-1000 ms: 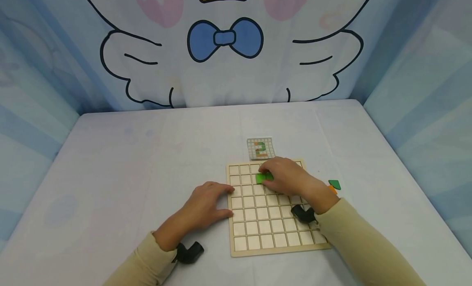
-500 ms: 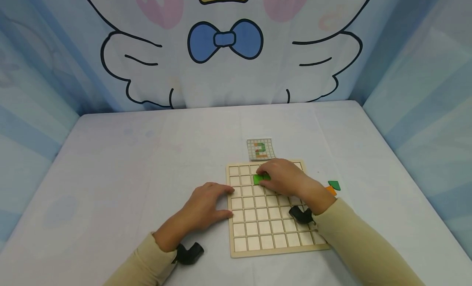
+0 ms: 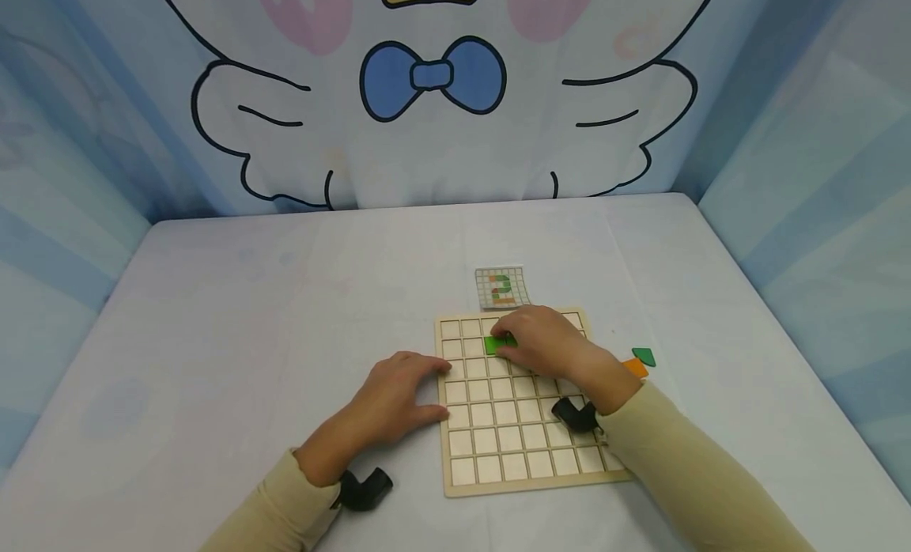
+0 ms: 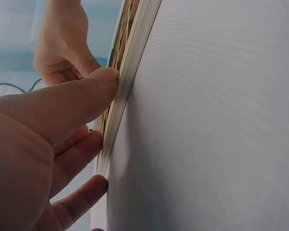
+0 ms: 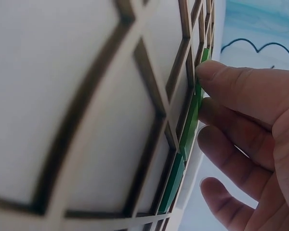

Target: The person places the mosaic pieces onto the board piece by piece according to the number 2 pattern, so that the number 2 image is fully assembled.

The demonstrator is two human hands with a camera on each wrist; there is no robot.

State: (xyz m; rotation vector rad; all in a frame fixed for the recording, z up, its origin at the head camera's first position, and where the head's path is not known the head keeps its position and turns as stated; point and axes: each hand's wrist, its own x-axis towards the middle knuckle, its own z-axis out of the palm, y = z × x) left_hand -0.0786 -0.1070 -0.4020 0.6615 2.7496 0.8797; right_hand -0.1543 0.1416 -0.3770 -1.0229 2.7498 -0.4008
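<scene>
A wooden grid board [image 3: 455,489] lies on the white table. My right hand [image 3: 544,342] is over its upper part, pinching a flat bright green tile [image 3: 491,345] between thumb and fingers. In the right wrist view the green tile [image 5: 189,130] sits along the grid ribs under the thumb and fingertips, and a darker green tile [image 5: 171,185] lies just beside it. My left hand [image 3: 398,398] rests its spread thumb and fingers against the board's left edge. The left wrist view has the left thumb [image 4: 94,86] touching the board rim [image 4: 123,98].
A small pattern card [image 3: 502,288] with orange and green shapes lies behind the board. Right of the board are a green tile [image 3: 644,357] and an orange tile [image 3: 636,368], the latter partly behind the right wrist. A printed cloth backdrop [image 3: 434,156] rises beyond the table.
My right hand has slid a little to the left across the grid, carrying the bright green tile along. More of the orange tile now shows. My left hand has stayed put.
</scene>
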